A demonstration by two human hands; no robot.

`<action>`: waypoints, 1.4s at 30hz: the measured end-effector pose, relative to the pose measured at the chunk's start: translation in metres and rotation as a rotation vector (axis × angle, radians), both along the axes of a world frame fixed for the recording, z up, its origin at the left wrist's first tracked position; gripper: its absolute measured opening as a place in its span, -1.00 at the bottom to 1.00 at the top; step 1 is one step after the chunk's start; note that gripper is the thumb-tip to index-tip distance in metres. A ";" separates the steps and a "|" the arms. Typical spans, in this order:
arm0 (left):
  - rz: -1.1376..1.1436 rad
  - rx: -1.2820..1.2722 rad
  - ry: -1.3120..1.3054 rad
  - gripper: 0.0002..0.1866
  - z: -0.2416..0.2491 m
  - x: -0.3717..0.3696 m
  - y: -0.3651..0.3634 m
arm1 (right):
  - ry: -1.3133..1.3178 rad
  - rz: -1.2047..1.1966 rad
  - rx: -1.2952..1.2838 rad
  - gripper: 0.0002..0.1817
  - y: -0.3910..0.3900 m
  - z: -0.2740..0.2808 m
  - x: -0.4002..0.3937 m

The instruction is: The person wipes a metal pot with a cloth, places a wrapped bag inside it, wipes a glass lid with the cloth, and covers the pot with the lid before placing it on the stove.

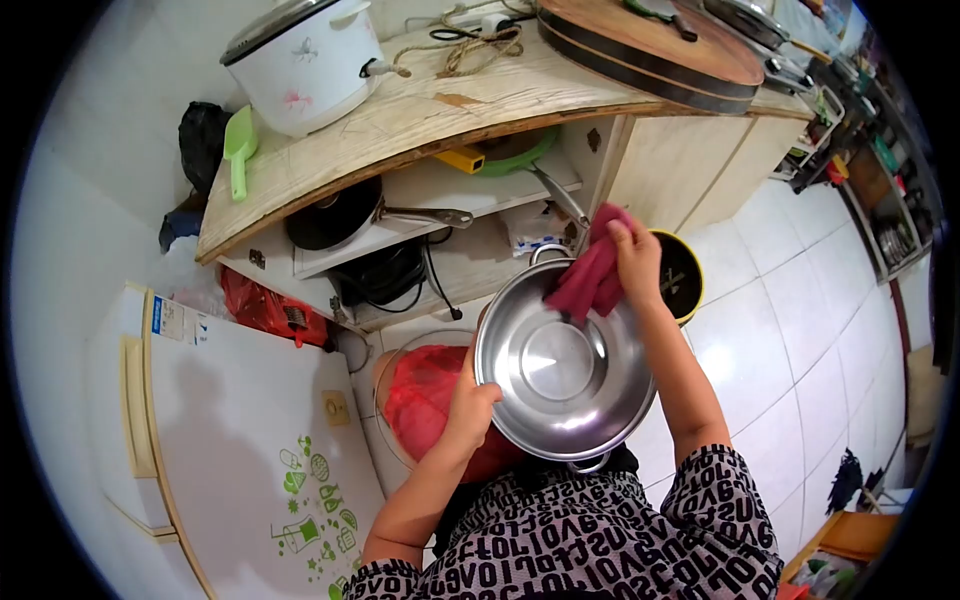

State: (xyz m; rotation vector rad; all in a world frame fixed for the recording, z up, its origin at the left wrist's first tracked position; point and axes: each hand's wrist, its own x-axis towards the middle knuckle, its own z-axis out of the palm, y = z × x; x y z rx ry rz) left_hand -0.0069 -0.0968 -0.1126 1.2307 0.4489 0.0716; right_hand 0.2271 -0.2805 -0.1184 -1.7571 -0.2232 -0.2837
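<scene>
A shiny stainless steel pot (560, 400) with two loop handles is held up in front of my body, its open side facing me. My left hand (472, 405) grips its left rim, the thumb on the inside and the fingers hidden behind. In my right hand (637, 262) is a dark red cloth (590, 275), bunched in the fingers. The cloth hangs over the pot's upper right rim and its lower end lies against the inner wall, slightly blurred.
Ahead stands a wooden counter (420, 110) with a rice cooker (300, 70), a round chopping board (650, 50) and a green scoop (240, 145). Its open shelves hold a black pan (335, 215) and a green pan (515, 155). A white fridge (240, 400) is at left, a yellow-rimmed bin (685, 275) beyond my right hand.
</scene>
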 end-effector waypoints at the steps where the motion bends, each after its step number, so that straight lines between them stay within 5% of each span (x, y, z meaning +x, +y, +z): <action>1: 0.003 -0.005 0.004 -0.13 0.001 0.001 0.000 | 0.004 -0.072 0.080 -0.72 -0.001 0.005 0.002; 5: -0.069 -0.078 0.036 -0.02 -0.006 0.006 0.009 | 0.133 0.174 0.176 -0.71 0.020 0.037 -0.044; 7: -0.048 -0.020 0.033 0.00 -0.006 0.009 0.005 | -0.149 0.362 -0.285 -0.68 0.035 0.016 -0.071; 9: -0.067 -0.002 0.007 -0.07 -0.020 0.011 0.003 | -0.146 0.654 -0.346 -0.63 0.054 0.016 -0.115; 11: 0.049 -0.006 -0.038 -0.31 -0.039 0.011 0.002 | -0.022 0.784 -0.252 -0.60 0.068 0.010 -0.151; 12: -0.020 -0.064 0.006 -0.28 -0.020 0.012 0.003 | -0.015 0.786 -0.250 -0.60 0.072 0.007 -0.153; 19: -0.078 0.197 -0.095 -0.06 -0.033 0.008 0.008 | -0.014 0.608 -0.272 -0.59 0.099 -0.006 -0.127; 24: -0.077 0.352 -0.123 0.02 -0.041 0.007 0.004 | 0.081 0.273 -0.449 -0.62 0.108 -0.031 -0.080; 27: -0.092 0.526 -0.143 0.02 -0.048 0.010 0.001 | 0.113 0.273 -0.408 -0.65 0.113 -0.029 -0.095; 31: -0.011 0.539 -0.199 -0.01 -0.040 0.012 -0.005 | 0.149 0.571 -0.248 -0.76 0.109 -0.005 -0.141; 35: -0.040 0.612 -0.169 -0.01 -0.039 0.010 -0.003 | 0.160 0.319 -0.305 -0.71 0.119 -0.026 -0.110; 37: -0.060 0.591 -0.185 0.01 -0.037 0.010 -0.003 | 0.103 0.050 0.081 -0.69 0.133 -0.068 -0.080; 39: -0.070 0.601 -0.170 0.01 -0.040 0.008 -0.003 | 0.268 -0.181 0.142 -0.70 0.132 -0.070 -0.057; 42: -0.070 0.507 -0.174 0.01 -0.044 0.011 -0.001 | 0.291 -0.040 0.296 -0.70 0.129 -0.082 -0.052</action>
